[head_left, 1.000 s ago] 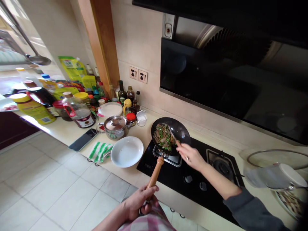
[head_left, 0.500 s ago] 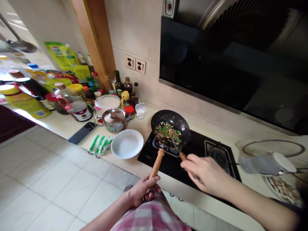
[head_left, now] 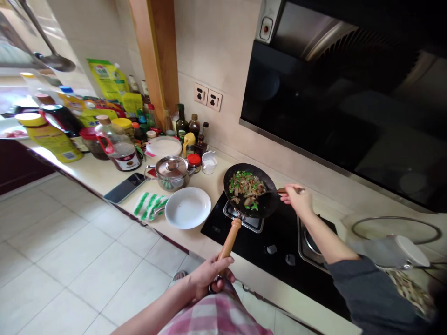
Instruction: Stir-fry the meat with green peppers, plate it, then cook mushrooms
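My left hand (head_left: 213, 279) is wrapped around the wooden handle of a black wok (head_left: 268, 207), which sits over the left burner of the gas hob. Sliced meat and chopped green peppers (head_left: 246, 188) lie inside it. From the right side of the wok, my right hand (head_left: 296, 199) grips the wooden handle of a spatula (head_left: 281, 190). Its metal end reaches into the food, and the tip is hidden there. Left of the hob stands a white plate (head_left: 187, 208).
A lidded steel pot (head_left: 171, 173), a striped cloth (head_left: 148, 205) and a phone (head_left: 125, 188) are on the counter (head_left: 92, 174) to the left. Bottles and jars crowd behind them. The range hood (head_left: 314, 121) hangs above. A plate of sliced food (head_left: 410, 288) is at the right.
My right hand has swung the spatula from the wok's near side to its right side. The food has shifted about. My left hand still holds the wok handle.
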A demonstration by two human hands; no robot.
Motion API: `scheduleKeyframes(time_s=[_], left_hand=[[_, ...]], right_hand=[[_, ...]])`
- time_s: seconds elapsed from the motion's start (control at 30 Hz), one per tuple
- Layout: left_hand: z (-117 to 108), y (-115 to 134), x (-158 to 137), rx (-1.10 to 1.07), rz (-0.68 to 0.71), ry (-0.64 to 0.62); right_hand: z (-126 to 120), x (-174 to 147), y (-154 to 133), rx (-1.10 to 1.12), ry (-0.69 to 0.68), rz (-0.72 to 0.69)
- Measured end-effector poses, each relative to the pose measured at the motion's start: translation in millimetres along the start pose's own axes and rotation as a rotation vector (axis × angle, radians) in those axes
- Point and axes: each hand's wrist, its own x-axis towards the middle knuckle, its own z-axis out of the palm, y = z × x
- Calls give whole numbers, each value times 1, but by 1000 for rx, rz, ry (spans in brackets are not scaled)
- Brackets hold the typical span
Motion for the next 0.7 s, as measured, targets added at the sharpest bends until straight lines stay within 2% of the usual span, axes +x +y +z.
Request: scheduleKeyframes(time_s=[0.03, 0.1, 0.2, 0.3, 0.37, 0.43, 0.47, 0.53, 0.63, 0.7], left_hand=[[0, 1, -1, 3, -3, 5], [0, 1, -1, 2, -4, 13], [-1, 0, 0, -8, -3, 14], [-2, -2, 2, -6, 7, 11], [-2, -2, 3, -10, 14, 5], [-2, -1, 2, -14, 9, 4], [-3, -1, 2, -14, 3, 4], [-3, -1, 2, -12, -9, 1], [-5, -3, 3, -19, -9, -24], [-6, -5, 4, -27, -1, -42]], right_hand=[[6, -4, 1, 26, -11, -15], [8, -11, 0, -11, -50, -130], [5, -17, -2, -209, -46, -381], [21, -22, 8, -376, -47, -589], [36, -31, 20, -456, -117, -741], [40, -45, 29, -518, -235, -898], [34, -53, 30, -542, -294, -955], [8, -68, 22, -566, -373, -991], [-50, -87, -11, -542, -408, -921], [-76, -99, -37, -501, -399, -850]])
